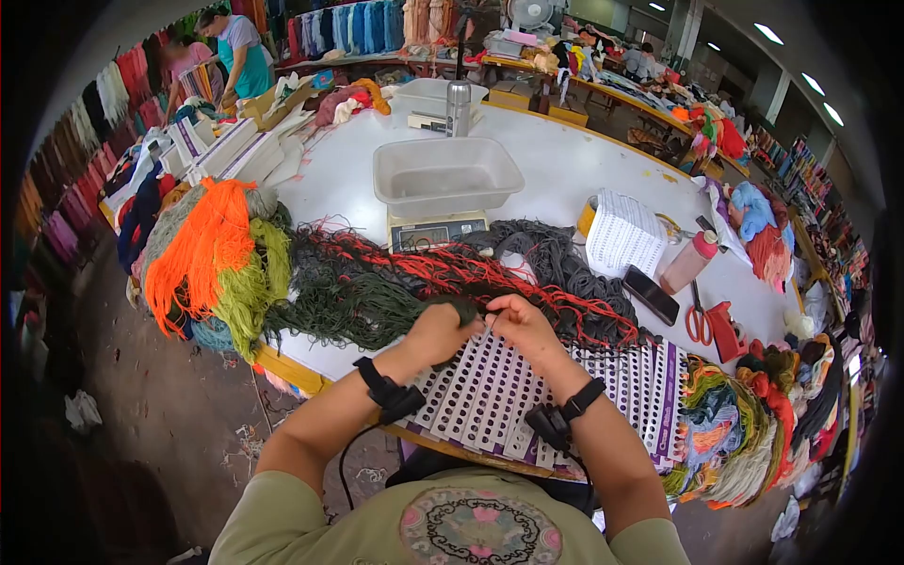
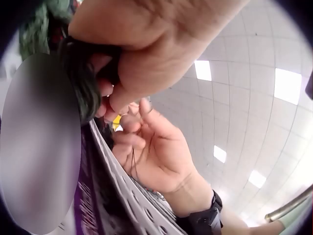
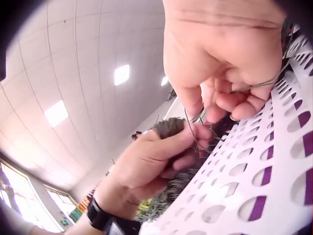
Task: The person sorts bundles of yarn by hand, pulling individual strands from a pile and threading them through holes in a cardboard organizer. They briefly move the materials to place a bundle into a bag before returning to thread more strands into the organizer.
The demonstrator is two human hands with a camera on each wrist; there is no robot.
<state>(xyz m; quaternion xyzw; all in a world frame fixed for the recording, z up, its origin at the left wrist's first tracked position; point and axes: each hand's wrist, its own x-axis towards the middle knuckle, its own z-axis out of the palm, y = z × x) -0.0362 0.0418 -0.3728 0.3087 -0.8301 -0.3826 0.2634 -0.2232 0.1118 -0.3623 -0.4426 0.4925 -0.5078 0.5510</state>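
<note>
My left hand grips a small bundle of dark green thread, its fingers curled round it. Close beside it, my right hand pinches a thin dark green strand between thumb and fingers. Both hands are over the top ends of white and purple cards punched with rows of round holes, laid side by side at the table's near edge. Just beyond the hands lies a long heap of dark green threads, with red threads running along it.
A clear plastic tub sits on a scale behind the heap. To the right are a phone, red-handled scissors, a pink bottle and a printed sheet. Orange yarn hangs over the left edge.
</note>
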